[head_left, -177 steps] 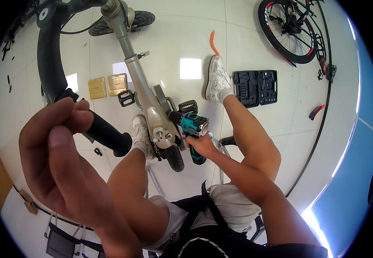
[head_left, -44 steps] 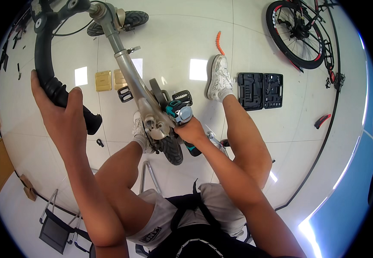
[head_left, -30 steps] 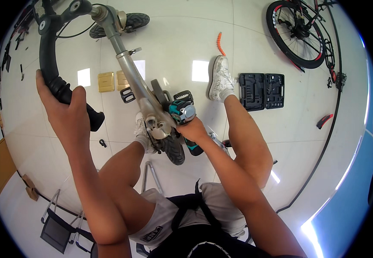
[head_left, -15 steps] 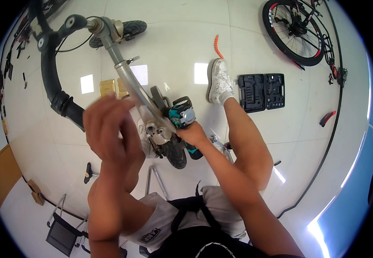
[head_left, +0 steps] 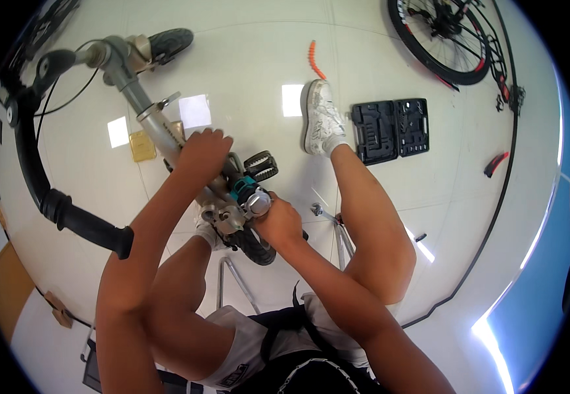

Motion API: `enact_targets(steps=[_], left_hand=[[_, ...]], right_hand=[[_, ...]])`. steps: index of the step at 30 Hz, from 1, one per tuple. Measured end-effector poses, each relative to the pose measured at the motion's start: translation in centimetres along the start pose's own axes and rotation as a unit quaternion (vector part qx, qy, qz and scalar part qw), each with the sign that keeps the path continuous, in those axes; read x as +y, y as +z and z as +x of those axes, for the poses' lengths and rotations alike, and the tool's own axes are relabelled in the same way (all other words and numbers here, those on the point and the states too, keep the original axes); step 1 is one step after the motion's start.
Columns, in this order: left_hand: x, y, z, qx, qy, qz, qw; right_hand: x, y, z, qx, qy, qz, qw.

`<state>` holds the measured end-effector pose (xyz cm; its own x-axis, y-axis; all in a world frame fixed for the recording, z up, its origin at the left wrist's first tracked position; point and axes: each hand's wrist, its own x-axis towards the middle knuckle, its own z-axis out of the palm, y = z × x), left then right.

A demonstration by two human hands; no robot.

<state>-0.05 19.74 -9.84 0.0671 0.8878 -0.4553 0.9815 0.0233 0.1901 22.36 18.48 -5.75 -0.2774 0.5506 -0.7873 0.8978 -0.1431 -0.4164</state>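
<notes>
A small-wheeled bike with a silver frame (head_left: 157, 131) stands in front of me, its black handlebar (head_left: 88, 220) reaching to the left. My left hand (head_left: 206, 154) is closed over the frame tube, partly hiding it. In my right hand (head_left: 281, 223) is a teal and black cordless power driver (head_left: 242, 187) with a silver rounded end. It is held against or just beside the frame near the black pedal (head_left: 261, 165); contact is hidden. Below the frame sits a black wheel (head_left: 256, 246).
An open black tool case (head_left: 375, 131) lies right of my white shoe (head_left: 322, 118). An adjustable wrench (head_left: 321, 211) is near my right leg. Beyond are an orange curved strip (head_left: 314, 60), a gold box (head_left: 142, 146) and another bike's wheel (head_left: 452, 39). Metal stool legs (head_left: 222, 282) stand beneath me.
My left hand has come down from above onto the frame tube. The bike, together with the driver in my right hand, sits further left in view; the handlebar has swung left and down.
</notes>
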Motion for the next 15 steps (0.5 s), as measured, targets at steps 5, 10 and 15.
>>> enact_targets(steps=[5, 10, 15], left_hand=[[-2.3, 2.7, 4.6, -0.225, -0.016, 0.058, 0.972], [-1.5, 2.5, 6.1, -0.219, 0.112, 0.13, 0.961], [-1.4, 2.3, 6.7, -0.268, 0.203, 0.139, 0.931]], right_hand=[[0.3, 0.6, -0.1, 0.02, -0.023, -0.011, 0.999], [2.8, 2.5, 0.7, 0.045, -0.04, 0.022, 0.998], [3.5, 2.9, 0.4, 0.032, -0.047, 0.039, 0.998]])
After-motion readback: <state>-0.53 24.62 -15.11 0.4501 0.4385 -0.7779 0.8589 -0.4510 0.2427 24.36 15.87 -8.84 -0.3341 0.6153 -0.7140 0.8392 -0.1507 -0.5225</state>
